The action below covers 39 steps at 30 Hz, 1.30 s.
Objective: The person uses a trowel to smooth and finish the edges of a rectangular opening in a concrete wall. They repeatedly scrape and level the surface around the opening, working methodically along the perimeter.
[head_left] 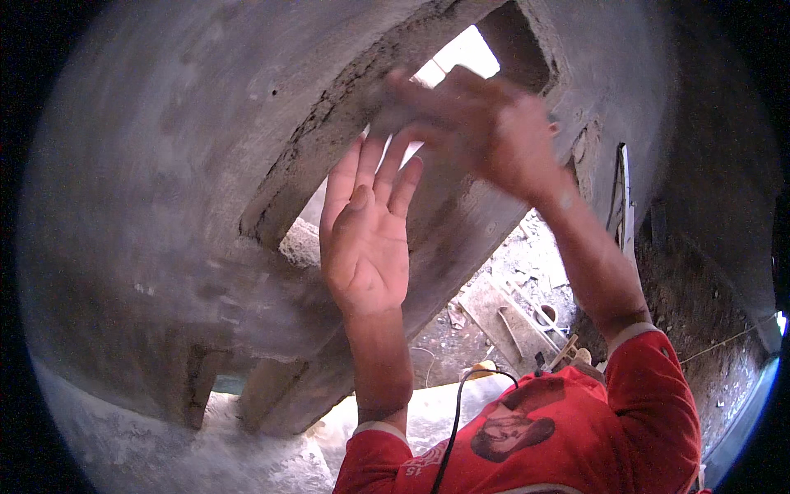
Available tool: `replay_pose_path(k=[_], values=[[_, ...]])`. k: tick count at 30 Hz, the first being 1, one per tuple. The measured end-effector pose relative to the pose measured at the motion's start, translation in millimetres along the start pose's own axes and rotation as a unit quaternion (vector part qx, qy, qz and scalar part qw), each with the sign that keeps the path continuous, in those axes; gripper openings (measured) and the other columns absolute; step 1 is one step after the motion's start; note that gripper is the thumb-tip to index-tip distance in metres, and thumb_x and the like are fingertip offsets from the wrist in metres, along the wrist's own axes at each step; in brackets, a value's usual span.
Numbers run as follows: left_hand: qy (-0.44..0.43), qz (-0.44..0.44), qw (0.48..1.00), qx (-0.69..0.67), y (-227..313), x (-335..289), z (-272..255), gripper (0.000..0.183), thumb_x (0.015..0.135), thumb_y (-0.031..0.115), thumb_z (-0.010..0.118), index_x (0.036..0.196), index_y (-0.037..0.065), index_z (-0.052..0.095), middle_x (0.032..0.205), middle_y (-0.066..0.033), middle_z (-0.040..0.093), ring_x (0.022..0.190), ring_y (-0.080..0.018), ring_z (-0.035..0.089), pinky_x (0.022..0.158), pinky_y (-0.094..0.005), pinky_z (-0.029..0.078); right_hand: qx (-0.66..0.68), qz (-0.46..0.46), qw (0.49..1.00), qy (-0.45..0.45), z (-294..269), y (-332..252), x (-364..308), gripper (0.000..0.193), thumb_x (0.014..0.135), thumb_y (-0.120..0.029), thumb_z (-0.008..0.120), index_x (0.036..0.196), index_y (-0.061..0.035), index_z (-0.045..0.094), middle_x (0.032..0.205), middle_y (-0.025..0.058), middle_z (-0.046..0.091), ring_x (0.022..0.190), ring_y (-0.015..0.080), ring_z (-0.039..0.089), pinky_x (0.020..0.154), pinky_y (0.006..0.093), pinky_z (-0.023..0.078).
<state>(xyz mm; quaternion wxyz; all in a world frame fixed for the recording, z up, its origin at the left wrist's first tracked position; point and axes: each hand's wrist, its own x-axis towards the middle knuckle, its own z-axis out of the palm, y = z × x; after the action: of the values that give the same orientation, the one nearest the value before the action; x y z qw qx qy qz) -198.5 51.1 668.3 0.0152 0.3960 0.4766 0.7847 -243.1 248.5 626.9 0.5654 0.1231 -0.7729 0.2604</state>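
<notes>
Two bare hands raised at the slanted opening (280, 202) in a grey plastered wall (181, 165).
Round brown container (545, 315) near boards (504, 323) on littered ground past the wall's lower right edge, contents too small to tell; opening's upper left edge rough; left hand (368, 239) at its lower end, fingers straight, slightly parted, palm bare, wall contact unclear; right hand (502, 136) blurred before its upper end, finger spread and hold can't be told.

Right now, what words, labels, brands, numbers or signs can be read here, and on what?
Red shirt: small pale print near a dark printed picture; partly too small to read, and I won't copy it out.
Grey wall: no writing I can make out.
</notes>
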Motion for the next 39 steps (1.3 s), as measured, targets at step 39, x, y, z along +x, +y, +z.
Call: replay_pose_path(k=[39], values=[[-0.243, 0.036, 0.704, 0.666, -44, -17, 48, 0.058, 0.103, 0.043, 0.062, 0.143, 0.001, 0.058, 0.141, -0.0317, 0.057, 0.132, -0.0506, 0.053, 0.117, -0.0581, 0.036, -0.031, 0.53, 0.848, -0.007, -132, 146, -509, 0.051, 0.102, -0.045, 0.069, 0.138, -0.0083, 0.07, 0.109, 0.0039, 0.077, 0.058, 0.0051, 0.049, 0.051, 0.0265, 0.04]])
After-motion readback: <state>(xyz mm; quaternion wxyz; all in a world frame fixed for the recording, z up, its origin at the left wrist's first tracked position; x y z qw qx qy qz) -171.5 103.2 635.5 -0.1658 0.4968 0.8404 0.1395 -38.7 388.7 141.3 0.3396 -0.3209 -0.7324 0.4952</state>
